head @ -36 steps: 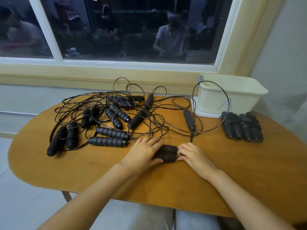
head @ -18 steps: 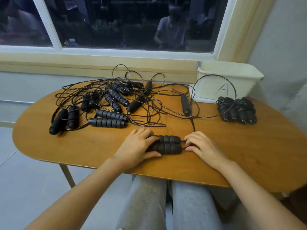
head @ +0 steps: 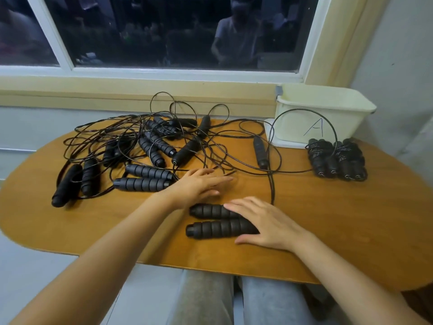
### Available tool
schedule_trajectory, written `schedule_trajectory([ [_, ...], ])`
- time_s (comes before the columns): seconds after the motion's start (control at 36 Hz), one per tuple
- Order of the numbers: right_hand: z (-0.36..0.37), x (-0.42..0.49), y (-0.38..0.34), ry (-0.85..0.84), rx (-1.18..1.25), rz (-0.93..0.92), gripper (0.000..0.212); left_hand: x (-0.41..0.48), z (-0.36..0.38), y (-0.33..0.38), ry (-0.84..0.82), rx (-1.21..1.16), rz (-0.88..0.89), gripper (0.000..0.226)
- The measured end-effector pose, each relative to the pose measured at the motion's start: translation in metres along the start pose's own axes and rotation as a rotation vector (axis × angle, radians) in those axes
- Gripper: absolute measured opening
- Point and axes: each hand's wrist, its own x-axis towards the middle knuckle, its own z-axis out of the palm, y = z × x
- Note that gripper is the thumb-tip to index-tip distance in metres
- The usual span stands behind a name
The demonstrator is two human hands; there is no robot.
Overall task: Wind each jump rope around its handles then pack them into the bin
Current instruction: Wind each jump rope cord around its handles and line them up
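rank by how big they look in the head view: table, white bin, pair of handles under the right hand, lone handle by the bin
1. table
2. white bin
3. pair of handles
4. lone handle
The pair is nearest the camera.

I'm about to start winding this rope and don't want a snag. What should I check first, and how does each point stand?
1. Two handles side by side: ok, the right hand rests on them.
2. Free left hand: ok, open, holding nothing.
3. This cord clear of the pile: cannot tell; it arches in front of the bin.
4. That bin upright, top open: ok.
5. The wound bundles packed: not ok, both lie beside the bin.
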Motion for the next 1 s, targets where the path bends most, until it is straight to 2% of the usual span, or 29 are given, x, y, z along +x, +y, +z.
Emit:
schedule_trajectory([
  [0.06,0.003,0.003,0.003,0.031,-0.017,-0.015,0.075,0.01,0.004,-0.011,-0.074,0.107,-0.014,0.06],
  [0.14,0.004,0.006,0.007,0.049,-0.014,-0.034,0.067,0.025,0.007,-0.023,-0.125,0.134,-0.05,0.058],
  [0.25,0.006,0.01,0.01,0.037,0.003,-0.017,0.064,0.046,0.006,-0.036,-0.103,0.151,-0.103,0.052],
  [0.33,0.007,0.01,0.012,0.036,0.017,-0.009,0.065,0.062,0.006,-0.046,-0.01,0.222,-0.246,0.049],
  [0.42,0.007,0.01,0.012,0.05,0.029,0.005,0.065,0.074,0.003,-0.047,0.092,0.267,-0.468,0.053],
  [0.47,0.006,0.01,0.012,0.053,0.04,0.021,0.066,0.081,0.0,-0.038,0.091,0.257,-0.537,0.057],
  [0.56,0.007,0.011,0.014,0.049,0.043,0.025,0.067,0.088,-0.003,-0.025,-0.007,0.196,-0.512,0.058],
  [0.64,0.008,0.01,0.014,0.054,0.042,0.019,0.067,0.083,-0.01,-0.011,-0.141,0.129,-0.453,0.049],
  [0.72,0.009,0.011,0.014,0.077,0.042,0.019,0.067,0.067,-0.016,-0.003,-0.22,0.044,-0.39,0.053],
  [0.81,0.009,0.011,0.013,0.09,0.04,0.024,0.069,0.051,-0.017,-0.007,-0.174,-0.089,-0.263,0.054],
  [0.92,0.007,0.008,0.011,0.09,0.031,0.045,0.076,0.023,-0.029,0.007,-0.033,-0.349,-0.139,0.038],
  [1.0,0.005,0.004,0.009,0.117,0.059,0.071,0.078,0.003,-0.036,0.023,0.079,-0.404,-0.092,0.03],
])
